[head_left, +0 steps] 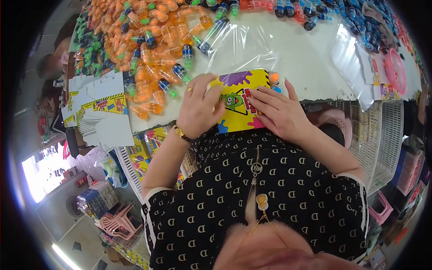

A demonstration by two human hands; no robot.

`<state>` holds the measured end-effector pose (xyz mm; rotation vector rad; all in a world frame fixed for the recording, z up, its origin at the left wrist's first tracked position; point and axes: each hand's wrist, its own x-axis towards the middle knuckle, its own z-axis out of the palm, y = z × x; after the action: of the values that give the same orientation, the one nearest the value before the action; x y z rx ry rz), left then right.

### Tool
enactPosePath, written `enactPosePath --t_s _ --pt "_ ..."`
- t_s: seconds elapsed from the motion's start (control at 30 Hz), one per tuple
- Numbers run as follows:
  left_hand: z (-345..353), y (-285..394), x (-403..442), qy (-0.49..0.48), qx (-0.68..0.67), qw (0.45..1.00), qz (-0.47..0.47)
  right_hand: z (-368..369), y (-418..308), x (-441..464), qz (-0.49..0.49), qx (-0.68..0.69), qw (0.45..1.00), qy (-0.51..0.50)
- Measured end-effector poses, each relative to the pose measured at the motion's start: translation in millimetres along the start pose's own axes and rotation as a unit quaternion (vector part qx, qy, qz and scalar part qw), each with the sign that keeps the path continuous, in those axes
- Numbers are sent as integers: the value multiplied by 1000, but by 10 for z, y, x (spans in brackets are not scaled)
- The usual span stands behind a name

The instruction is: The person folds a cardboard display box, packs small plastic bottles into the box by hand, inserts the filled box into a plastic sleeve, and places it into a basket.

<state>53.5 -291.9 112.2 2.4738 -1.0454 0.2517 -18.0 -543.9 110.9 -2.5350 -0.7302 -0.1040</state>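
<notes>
A yellow box (234,120) printed with a green cartoon face and purple, pink and blue splashes lies at the table's front edge, in front of my body. My left hand (200,105) is on the box's left side, its fingers bent over that edge. Spread flat across the right part of the box is my right hand (281,112), thumb pointing away from me. Clear plastic film (243,45) lies just beyond the box. Small bottles with an orange cap (273,77) and a blue one show at the box's far right corner.
Orange bottles (168,33) are heaped at the back left, blue ones (369,27) at the back right. Flattened cartons (105,110) are stacked at the left. A pink basket (395,71) stands right. White crates flank my body. Another person (51,65) is at the far left.
</notes>
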Motion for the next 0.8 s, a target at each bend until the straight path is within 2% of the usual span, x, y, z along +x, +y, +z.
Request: enactPosePath --t_s 0.07,0.1,0.17,0.2,0.27,0.3,0.4,0.57,0.6,0.67,0.7,0.8 --pt "50 213 145 -43 -51 997 45 -5 78 -5 -2 11 1000 4" --pt "64 259 181 -65 -77 993 67 -5 171 -43 16 29 999 38" --pt "111 250 169 -93 -69 991 69 -20 369 -103 51 64 991 105" --pt "143 242 153 -122 -59 988 68 -42 438 -98 53 64 991 105" --pt "168 241 138 -153 -50 985 69 -80 556 -67 214 120 956 162" --pt "166 242 136 -153 -52 985 67 -57 607 -49 217 120 955 164" --pt "170 251 140 -154 -58 984 64 97 755 -26 132 36 984 117" --pt "156 240 134 -141 -32 986 76 272 837 62 166 98 971 142" --pt "156 242 132 -134 -12 987 87 295 835 77 237 187 942 144" --pt "160 241 124 -127 7 987 96 333 829 95 369 355 848 140" --pt "165 238 124 -125 -6 988 92 354 832 102 368 354 848 139" --pt "175 230 127 -119 -31 989 85 403 854 134 260 366 871 197"
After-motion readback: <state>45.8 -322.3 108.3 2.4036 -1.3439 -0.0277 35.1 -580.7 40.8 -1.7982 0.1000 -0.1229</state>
